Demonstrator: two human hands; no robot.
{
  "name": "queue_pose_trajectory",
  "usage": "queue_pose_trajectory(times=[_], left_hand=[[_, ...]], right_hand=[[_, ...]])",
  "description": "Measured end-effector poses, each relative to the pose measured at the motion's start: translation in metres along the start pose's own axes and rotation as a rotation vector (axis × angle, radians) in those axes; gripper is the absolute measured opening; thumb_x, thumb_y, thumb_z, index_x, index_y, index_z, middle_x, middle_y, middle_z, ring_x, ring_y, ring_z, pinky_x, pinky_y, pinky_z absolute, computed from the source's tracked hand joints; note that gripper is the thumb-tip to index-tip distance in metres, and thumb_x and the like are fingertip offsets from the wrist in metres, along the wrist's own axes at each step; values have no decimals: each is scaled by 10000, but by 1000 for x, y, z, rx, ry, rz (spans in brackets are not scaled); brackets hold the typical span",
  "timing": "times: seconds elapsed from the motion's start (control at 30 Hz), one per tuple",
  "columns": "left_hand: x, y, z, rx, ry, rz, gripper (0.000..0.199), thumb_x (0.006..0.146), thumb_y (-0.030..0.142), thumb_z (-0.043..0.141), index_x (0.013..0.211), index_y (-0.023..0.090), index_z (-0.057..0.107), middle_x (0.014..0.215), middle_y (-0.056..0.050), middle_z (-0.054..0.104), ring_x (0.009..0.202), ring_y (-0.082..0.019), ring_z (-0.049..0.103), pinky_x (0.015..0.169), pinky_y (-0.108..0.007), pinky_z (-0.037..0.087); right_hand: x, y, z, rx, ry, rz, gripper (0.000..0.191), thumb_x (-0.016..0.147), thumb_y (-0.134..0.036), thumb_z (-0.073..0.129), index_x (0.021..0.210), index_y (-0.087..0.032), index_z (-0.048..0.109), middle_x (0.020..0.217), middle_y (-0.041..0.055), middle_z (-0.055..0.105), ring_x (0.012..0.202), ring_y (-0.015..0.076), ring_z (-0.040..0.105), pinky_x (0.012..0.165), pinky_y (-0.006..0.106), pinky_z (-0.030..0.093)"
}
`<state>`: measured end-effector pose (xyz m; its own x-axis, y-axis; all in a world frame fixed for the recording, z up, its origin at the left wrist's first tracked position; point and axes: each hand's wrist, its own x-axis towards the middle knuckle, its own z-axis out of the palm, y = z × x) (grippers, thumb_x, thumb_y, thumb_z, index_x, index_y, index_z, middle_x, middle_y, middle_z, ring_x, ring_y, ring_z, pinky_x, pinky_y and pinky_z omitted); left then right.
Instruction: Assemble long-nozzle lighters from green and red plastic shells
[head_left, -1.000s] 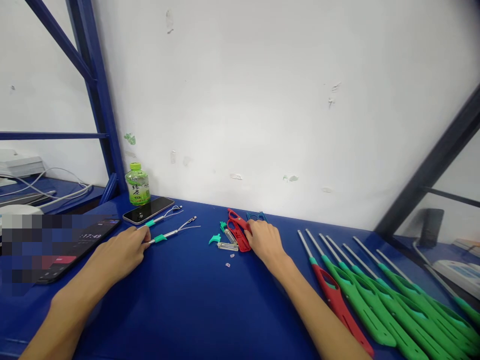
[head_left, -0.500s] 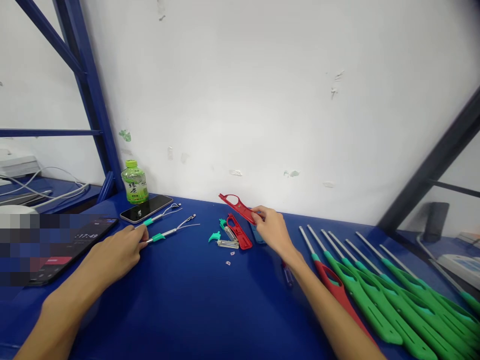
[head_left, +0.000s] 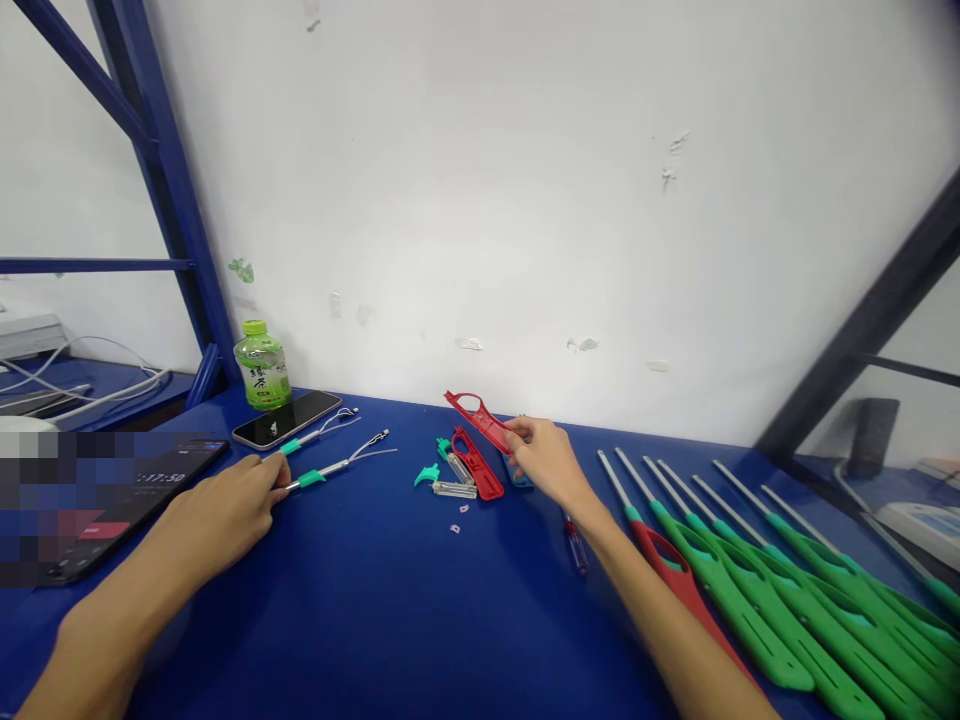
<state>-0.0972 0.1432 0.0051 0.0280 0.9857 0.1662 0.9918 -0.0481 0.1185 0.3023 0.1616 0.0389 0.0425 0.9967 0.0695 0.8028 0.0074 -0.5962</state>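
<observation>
My left hand (head_left: 232,505) is closed at the left of the blue table, pinching the metal tube (head_left: 335,467) of a lighter nozzle with a green collar and loose wires. A second such nozzle (head_left: 309,438) lies just behind it, its near end hidden by the fingers. My right hand (head_left: 546,458) grips one end of a red lighter casing half (head_left: 480,422), raised and tilted. Beneath it lies another red casing half (head_left: 478,468), with a green trigger (head_left: 427,474), clear tanks (head_left: 454,489) and small pale pieces (head_left: 455,529) nearby. A blue object (head_left: 521,480) is partly hidden behind my right hand.
A screwdriver (head_left: 576,548) lies beside my right forearm. Several green long lighters (head_left: 750,600) and a red one (head_left: 679,580) fill the right side. On the left are a phone (head_left: 289,420), a green bottle (head_left: 262,370) and a larger phone (head_left: 142,510).
The red casing half in my right hand has turned slightly, showing more of its inner side, and shifted a little right. My left hand stays on the nozzle.
</observation>
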Motion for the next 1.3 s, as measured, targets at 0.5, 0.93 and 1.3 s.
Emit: queue_pose_trajectory(times=[0.5, 0.93, 1.3], left_hand=[[3, 4, -5, -11, -42, -5, 331, 1036, 331, 339, 923, 236, 635, 970, -139, 769, 870, -376, 734, 741, -464, 496], [-5, 17, -23, 99, -175, -27, 382, 1075, 433, 738, 1366, 191, 685, 1322, -96, 724, 1111, -251, 743, 950, -457, 655], [-7, 26, -29, 100, -171, -50, 387, 1075, 416, 737, 1389, 197, 681, 1381, -109, 709, 1171, -272, 736, 983, -481, 652]], right_hand=[[-23, -18, 13, -475, 135, -16, 397, 1080, -412, 741, 1412, -204, 682, 1425, 112, 703, 1192, 276, 735, 1000, 503, 644], [-27, -22, 23, -557, -35, -82, 397, 1079, -414, 743, 1407, -199, 683, 1413, 111, 709, 1181, 274, 739, 992, 500, 647], [-31, -28, 16, -647, -12, -109, 398, 1079, -415, 742, 1409, -200, 683, 1414, 112, 708, 1180, 274, 739, 991, 499, 648]])
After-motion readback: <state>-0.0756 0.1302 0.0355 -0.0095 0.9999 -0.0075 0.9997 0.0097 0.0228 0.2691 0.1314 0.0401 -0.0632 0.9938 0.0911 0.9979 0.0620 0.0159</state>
